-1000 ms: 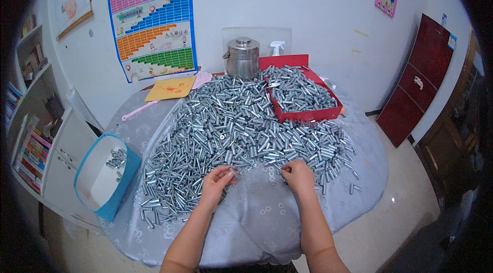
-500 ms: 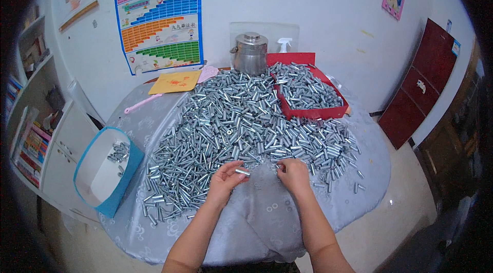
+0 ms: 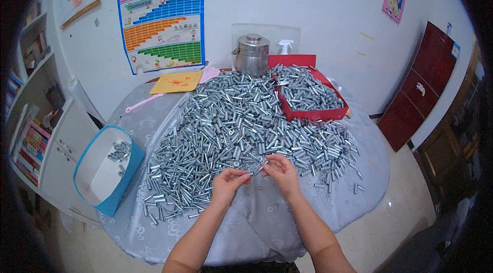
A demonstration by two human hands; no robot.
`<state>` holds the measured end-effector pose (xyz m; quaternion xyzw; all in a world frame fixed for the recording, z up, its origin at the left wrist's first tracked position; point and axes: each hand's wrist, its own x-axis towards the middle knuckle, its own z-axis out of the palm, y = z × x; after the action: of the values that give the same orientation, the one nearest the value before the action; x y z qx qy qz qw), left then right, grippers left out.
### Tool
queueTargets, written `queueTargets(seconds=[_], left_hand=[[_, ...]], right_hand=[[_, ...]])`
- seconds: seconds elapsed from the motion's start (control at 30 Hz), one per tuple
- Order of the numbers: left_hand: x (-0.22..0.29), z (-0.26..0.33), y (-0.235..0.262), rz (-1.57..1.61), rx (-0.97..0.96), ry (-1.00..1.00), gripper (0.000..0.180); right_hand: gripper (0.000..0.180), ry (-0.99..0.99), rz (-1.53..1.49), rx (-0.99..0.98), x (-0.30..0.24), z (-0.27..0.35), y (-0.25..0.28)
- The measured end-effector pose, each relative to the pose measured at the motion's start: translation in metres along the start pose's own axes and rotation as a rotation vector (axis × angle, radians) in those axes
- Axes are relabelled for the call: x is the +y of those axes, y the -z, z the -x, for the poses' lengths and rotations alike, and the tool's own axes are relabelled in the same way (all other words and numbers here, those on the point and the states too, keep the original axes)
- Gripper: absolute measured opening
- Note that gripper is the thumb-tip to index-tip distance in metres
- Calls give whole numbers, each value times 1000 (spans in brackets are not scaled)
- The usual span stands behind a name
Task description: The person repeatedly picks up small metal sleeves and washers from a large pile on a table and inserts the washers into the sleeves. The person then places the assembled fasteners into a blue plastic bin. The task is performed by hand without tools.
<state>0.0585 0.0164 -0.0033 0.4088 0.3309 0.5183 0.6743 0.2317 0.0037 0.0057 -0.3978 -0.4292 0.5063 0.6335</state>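
Observation:
A wide heap of silvery metal tubes and bolt-like pins (image 3: 226, 114) covers much of the table. At its near edge my two hands meet, fingertips almost touching. My left hand (image 3: 228, 184) is closed in a pinch on a short metal tube (image 3: 250, 174), only whose end shows past the fingers. Between the thumb and fingers of my right hand (image 3: 282, 174) is a thin metal pin (image 3: 259, 170), slanting down toward the left hand. Whether pin and tube touch is too small to tell.
Behind the heap, a red box (image 3: 318, 115) brims with similar metal pieces, beside a steel pot (image 3: 251, 57) and spray bottle (image 3: 285, 46). A blue-rimmed bin (image 3: 115, 196) with a few pieces stands at left. A yellow envelope (image 3: 176, 82) and pink stick (image 3: 144, 103) lie far left.
My right hand has moved left and turned, bringing the thin pin up to my left hand. The left fingers have closed further around the tube, which showed more fully before.

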Motion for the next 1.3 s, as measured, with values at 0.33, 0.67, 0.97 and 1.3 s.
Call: queueTargets(seconds=[0.33,0.67,0.97,1.3], left_hand=[[-2,4,-6,-160,-98,-36,24],[3,-2,1,-204,-33,-179,32],[0,-3,5,-165,1,-206,25],[1,-3,7,-182,15,-188,25]], right_hand=[[19,38,151,-56,2,6,-7],[14,167,659,217,-16,-4,35],[21,-54,1353,15,-36,9,42],[17,75,1363,296,-23,1,42]])
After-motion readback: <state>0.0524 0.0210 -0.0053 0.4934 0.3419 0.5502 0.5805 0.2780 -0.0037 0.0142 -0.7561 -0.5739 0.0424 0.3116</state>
